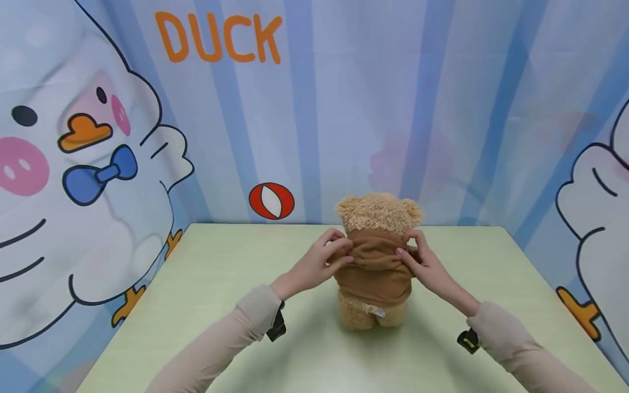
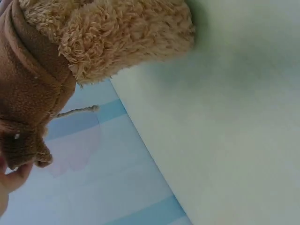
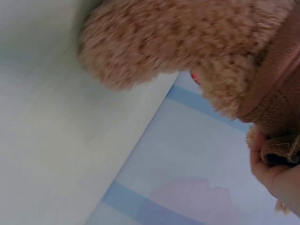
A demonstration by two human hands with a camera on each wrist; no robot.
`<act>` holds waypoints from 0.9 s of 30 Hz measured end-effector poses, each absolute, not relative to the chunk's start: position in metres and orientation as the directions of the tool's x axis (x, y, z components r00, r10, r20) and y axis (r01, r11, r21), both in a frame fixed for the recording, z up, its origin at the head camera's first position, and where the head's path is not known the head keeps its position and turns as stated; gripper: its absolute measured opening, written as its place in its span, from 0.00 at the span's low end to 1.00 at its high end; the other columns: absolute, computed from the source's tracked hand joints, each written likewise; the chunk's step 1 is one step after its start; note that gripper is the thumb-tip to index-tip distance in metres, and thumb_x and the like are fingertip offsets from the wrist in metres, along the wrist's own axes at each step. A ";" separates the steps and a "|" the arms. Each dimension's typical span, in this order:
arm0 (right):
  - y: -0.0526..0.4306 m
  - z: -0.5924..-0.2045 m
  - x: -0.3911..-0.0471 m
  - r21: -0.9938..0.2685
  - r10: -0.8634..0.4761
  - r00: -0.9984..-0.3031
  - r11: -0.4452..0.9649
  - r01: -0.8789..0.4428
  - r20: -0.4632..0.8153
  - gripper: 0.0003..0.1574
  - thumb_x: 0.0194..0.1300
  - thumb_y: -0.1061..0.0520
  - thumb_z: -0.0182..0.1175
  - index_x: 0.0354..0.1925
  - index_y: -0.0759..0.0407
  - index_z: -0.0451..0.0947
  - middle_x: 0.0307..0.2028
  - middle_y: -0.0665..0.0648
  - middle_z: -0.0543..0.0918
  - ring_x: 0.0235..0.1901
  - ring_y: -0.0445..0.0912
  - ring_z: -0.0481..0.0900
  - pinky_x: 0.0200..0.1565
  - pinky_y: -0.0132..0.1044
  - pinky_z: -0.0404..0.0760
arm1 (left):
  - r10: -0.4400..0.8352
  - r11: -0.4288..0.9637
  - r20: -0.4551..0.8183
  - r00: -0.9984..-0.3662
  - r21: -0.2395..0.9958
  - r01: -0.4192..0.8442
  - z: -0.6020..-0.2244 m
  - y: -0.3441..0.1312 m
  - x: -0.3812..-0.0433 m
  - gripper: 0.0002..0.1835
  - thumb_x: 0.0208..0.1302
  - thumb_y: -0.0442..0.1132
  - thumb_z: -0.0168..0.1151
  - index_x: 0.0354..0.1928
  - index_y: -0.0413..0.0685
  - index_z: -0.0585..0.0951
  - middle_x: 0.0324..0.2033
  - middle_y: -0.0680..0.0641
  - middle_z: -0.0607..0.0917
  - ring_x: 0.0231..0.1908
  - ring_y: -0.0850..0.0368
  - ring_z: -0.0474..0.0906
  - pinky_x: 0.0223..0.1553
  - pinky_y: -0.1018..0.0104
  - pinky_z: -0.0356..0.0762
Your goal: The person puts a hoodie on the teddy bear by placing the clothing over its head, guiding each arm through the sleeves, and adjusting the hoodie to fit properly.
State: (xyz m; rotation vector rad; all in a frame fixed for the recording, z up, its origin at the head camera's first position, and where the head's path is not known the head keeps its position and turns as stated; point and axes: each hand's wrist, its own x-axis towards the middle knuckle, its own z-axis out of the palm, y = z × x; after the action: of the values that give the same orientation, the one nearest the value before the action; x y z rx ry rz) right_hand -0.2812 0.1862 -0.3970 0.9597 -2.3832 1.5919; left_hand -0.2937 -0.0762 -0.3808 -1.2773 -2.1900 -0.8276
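A curly tan teddy bear (image 1: pixel 379 213) stands on the table with its back to me, wearing a brown top (image 1: pixel 375 281) bunched in folds across the upper back. My left hand (image 1: pixel 319 259) pinches the top near the bear's left-side shoulder. In the left wrist view, those fingers (image 2: pixel 19 177) are at the end of a brown sleeve (image 2: pixel 23 145), and a thin cord (image 2: pixel 77 111) hangs out past the top. On the other side my right hand (image 1: pixel 426 265) grips the opposite sleeve, whose open cuff (image 3: pixel 281 149) shows in the right wrist view. The bear's face is hidden.
The pale green table (image 1: pixel 236 262) runs back to a blue striped curtain (image 1: pixel 334 109) printed with cartoon ducks. A white label (image 1: pixel 379 313) pokes out at the bear's bottom. Dark wrist straps (image 1: pixel 277 326) sit by both beige cuffs.
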 end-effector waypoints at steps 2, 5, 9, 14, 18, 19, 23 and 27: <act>0.186 -0.402 -0.281 -0.657 -0.435 -0.718 0.313 -0.686 0.543 0.13 0.66 0.67 0.43 0.48 0.62 0.58 0.31 0.56 0.73 0.25 0.30 0.71 0.22 0.27 0.72 | 0.623 0.350 0.655 -0.427 0.255 0.901 -0.386 -0.076 -0.290 0.11 0.59 0.40 0.58 0.43 0.47 0.77 0.43 0.47 0.70 0.42 0.60 0.68 0.36 0.74 0.71; 0.188 -0.409 -0.279 -0.417 -0.429 -0.553 0.373 -0.829 0.715 0.14 0.63 0.69 0.46 0.48 0.64 0.68 0.47 0.67 0.70 0.40 0.29 0.73 0.37 0.19 0.72 | 0.617 0.330 0.685 -0.388 0.222 0.917 -0.389 -0.073 -0.286 0.13 0.56 0.36 0.60 0.44 0.45 0.77 0.45 0.44 0.69 0.45 0.57 0.69 0.42 0.73 0.73; 0.192 -0.414 -0.278 -0.156 -0.488 -0.333 0.369 -0.916 0.807 0.17 0.66 0.61 0.44 0.49 0.64 0.73 0.61 0.79 0.48 0.56 0.38 0.68 0.47 0.18 0.69 | 0.590 0.357 0.720 -0.365 0.174 0.918 -0.391 -0.069 -0.281 0.12 0.58 0.33 0.57 0.45 0.41 0.76 0.44 0.42 0.68 0.46 0.54 0.71 0.45 0.71 0.74; 0.193 -0.403 -0.279 0.106 -0.571 -0.176 0.425 -0.899 0.802 0.18 0.68 0.55 0.44 0.46 0.60 0.77 0.57 0.77 0.58 0.49 0.53 0.73 0.36 0.34 0.79 | 0.605 0.495 0.728 -0.323 -0.026 0.868 -0.387 -0.065 -0.280 0.07 0.64 0.33 0.48 0.41 0.39 0.72 0.39 0.44 0.71 0.37 0.58 0.73 0.36 0.75 0.74; 0.184 -0.390 -0.280 0.337 -0.603 -0.023 0.477 -0.812 0.797 0.16 0.67 0.56 0.46 0.36 0.63 0.78 0.40 0.65 0.76 0.39 0.54 0.76 0.24 0.38 0.78 | 0.652 0.535 0.710 -0.265 -0.185 0.824 -0.382 -0.062 -0.280 0.06 0.60 0.32 0.51 0.39 0.39 0.70 0.36 0.46 0.73 0.35 0.59 0.71 0.35 0.73 0.73; 0.181 -0.389 -0.280 0.368 -0.603 0.004 0.482 -0.795 0.798 0.16 0.67 0.56 0.46 0.34 0.63 0.78 0.37 0.63 0.77 0.37 0.53 0.76 0.21 0.36 0.76 | 0.654 0.534 0.707 -0.271 -0.177 0.827 -0.381 -0.061 -0.280 0.07 0.58 0.32 0.53 0.39 0.39 0.71 0.37 0.46 0.73 0.36 0.58 0.70 0.35 0.73 0.73; 0.173 -0.391 -0.281 0.374 -0.524 0.052 0.532 -0.760 0.850 0.14 0.66 0.59 0.45 0.30 0.66 0.74 0.29 0.62 0.75 0.25 0.49 0.72 0.14 0.33 0.68 | 0.658 0.515 0.678 -0.328 -0.087 0.853 -0.378 -0.056 -0.277 0.13 0.53 0.32 0.59 0.42 0.42 0.72 0.38 0.47 0.73 0.37 0.56 0.64 0.30 0.72 0.72; 0.171 -0.397 -0.282 0.319 -0.457 0.012 0.602 -0.732 0.889 0.14 0.67 0.59 0.43 0.35 0.70 0.68 0.25 0.61 0.70 0.16 0.44 0.63 0.13 0.32 0.64 | 0.686 0.541 0.641 -0.344 -0.133 0.831 -0.373 -0.049 -0.275 0.10 0.54 0.34 0.61 0.37 0.43 0.72 0.36 0.46 0.70 0.35 0.54 0.62 0.23 0.72 0.69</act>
State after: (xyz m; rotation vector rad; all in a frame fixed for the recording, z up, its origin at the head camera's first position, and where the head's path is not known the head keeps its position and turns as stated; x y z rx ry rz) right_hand -0.2821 0.1706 -0.3969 1.0095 -1.6271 0.2848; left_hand -0.2755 -0.0494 -0.3725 -1.2195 -2.1232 -0.2849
